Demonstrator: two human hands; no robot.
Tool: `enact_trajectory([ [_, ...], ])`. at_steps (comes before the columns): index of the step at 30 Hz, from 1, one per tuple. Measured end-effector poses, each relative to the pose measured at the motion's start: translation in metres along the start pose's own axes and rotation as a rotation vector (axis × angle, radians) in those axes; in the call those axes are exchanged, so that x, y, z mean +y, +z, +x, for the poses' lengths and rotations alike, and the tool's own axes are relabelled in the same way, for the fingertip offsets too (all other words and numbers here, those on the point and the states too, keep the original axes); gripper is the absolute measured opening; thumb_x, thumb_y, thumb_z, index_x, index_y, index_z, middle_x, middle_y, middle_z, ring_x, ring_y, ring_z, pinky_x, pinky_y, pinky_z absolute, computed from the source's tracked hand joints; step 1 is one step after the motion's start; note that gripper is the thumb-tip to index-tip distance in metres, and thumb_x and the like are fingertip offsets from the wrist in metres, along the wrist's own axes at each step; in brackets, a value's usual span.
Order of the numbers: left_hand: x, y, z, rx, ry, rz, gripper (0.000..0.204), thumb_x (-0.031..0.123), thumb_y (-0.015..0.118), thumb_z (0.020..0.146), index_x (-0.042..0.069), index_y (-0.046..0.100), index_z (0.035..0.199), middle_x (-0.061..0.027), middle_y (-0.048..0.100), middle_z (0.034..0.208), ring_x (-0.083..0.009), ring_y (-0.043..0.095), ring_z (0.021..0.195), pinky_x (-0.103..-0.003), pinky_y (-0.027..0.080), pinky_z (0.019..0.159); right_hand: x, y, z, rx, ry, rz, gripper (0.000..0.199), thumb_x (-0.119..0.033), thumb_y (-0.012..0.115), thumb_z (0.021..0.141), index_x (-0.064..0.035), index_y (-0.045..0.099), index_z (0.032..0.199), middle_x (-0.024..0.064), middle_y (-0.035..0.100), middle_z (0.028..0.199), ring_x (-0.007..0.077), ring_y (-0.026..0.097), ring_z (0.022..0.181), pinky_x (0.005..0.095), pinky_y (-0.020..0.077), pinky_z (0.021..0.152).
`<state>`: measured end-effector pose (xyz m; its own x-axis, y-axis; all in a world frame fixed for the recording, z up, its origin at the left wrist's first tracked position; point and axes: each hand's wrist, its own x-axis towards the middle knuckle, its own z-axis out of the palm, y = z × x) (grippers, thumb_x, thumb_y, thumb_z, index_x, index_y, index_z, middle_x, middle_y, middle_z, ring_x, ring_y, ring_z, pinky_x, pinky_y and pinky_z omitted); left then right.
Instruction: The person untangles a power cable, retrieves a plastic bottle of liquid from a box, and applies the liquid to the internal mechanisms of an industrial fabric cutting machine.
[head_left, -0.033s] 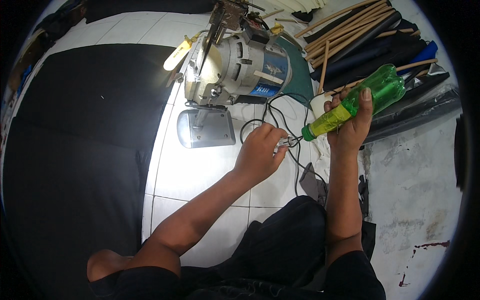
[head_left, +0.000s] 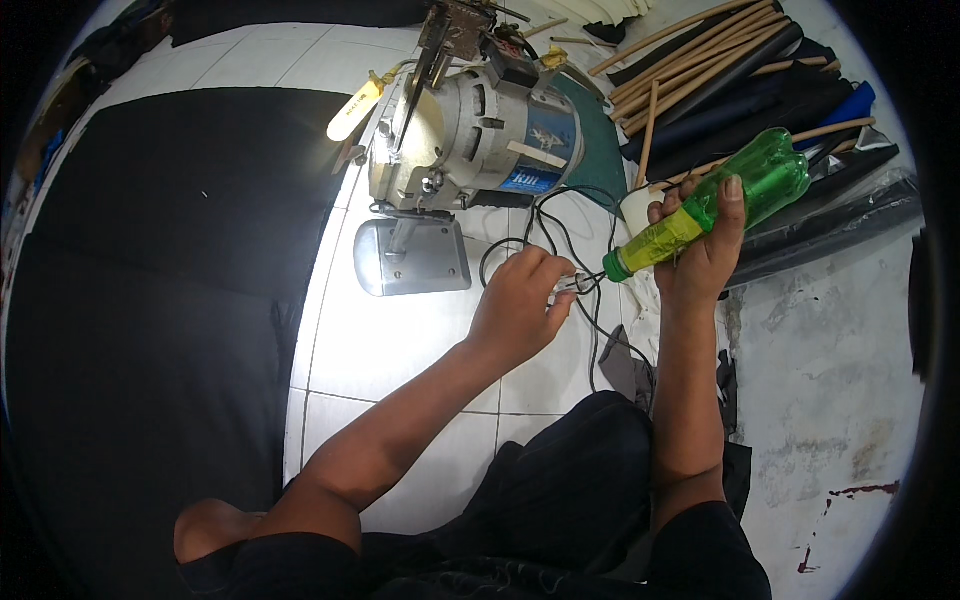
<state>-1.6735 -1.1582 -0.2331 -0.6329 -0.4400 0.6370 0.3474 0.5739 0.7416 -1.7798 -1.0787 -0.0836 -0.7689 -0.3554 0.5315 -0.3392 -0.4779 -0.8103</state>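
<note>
My right hand (head_left: 712,240) is wrapped round a green plastic bottle (head_left: 762,182) with a yellow label. The bottle tilts down to the left, and its green capped end (head_left: 616,265) points at the small clear container (head_left: 570,287) in my left hand (head_left: 522,305). My left fingers pinch this container, covering part of it; its exact kind is hard to make out. A small gap shows between the two. Beyond my left hand lies an electric cloth cutting machine (head_left: 490,130), on its side, with its flat metal base plate (head_left: 413,258) facing me.
Black cloth (head_left: 150,300) covers the left side. A lit yellow lamp (head_left: 355,108) sits by the machine. Black cables (head_left: 600,330) loop across the white tiles below my hands. Brown cardboard tubes (head_left: 690,65) and dark fabric rolls (head_left: 830,235) lie at the far right, beside a stained grey surface (head_left: 820,370).
</note>
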Motion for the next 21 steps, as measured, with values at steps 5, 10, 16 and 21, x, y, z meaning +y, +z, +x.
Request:
enact_trajectory([
  [5,-0.0015,-0.0002,0.0003,0.000,0.004,-0.019,0.026,0.005,0.072,0.077,0.004,0.061,0.101,-0.0119,0.056,0.094,-0.0305,0.059,0.087,-0.040,0.048,0.076,0.0009,-0.0021,0.0016,0.009,0.042,0.045,0.037,-0.037,0.062,0.093,-0.0013,0.052,0.095,0.0081,0.054,0.077,0.0170,0.058,0.064,0.0334,0.0500,0.057],
  [10,-0.0045,0.0019,0.0000,-0.004,-0.001,-0.045,0.027,0.003,0.072,0.077,0.003,0.061,0.101,-0.0119,0.056,0.094,-0.0295,0.060,0.087,-0.039,0.049,0.076,0.0013,-0.0031,0.0024,0.020,0.035,0.022,0.038,-0.038,0.061,0.093,-0.0015,0.052,0.095,0.0076,0.054,0.078,0.0170,0.058,0.064,0.0336,0.0500,0.057],
  [16,-0.0027,0.0011,-0.0003,-0.001,-0.012,-0.059,0.027,0.003,0.072,0.077,0.002,0.061,0.102,-0.0119,0.057,0.093,-0.0275,0.062,0.086,-0.037,0.050,0.075,0.0019,-0.0032,0.0013,-0.001,0.033,0.017,0.039,-0.039,0.062,0.093,-0.0013,0.053,0.095,0.0078,0.055,0.078,0.0170,0.058,0.064,0.0336,0.0501,0.058],
  [21,-0.0034,0.0008,-0.0004,-0.018,-0.033,-0.066,0.027,0.003,0.071,0.078,0.002,0.061,0.103,-0.0124,0.057,0.093,-0.0272,0.063,0.086,-0.037,0.050,0.074,0.0027,-0.0040,0.0029,0.002,0.044,0.023,0.041,-0.041,0.062,0.092,-0.0011,0.053,0.094,0.0080,0.054,0.077,0.0172,0.058,0.064,0.0333,0.0499,0.058],
])
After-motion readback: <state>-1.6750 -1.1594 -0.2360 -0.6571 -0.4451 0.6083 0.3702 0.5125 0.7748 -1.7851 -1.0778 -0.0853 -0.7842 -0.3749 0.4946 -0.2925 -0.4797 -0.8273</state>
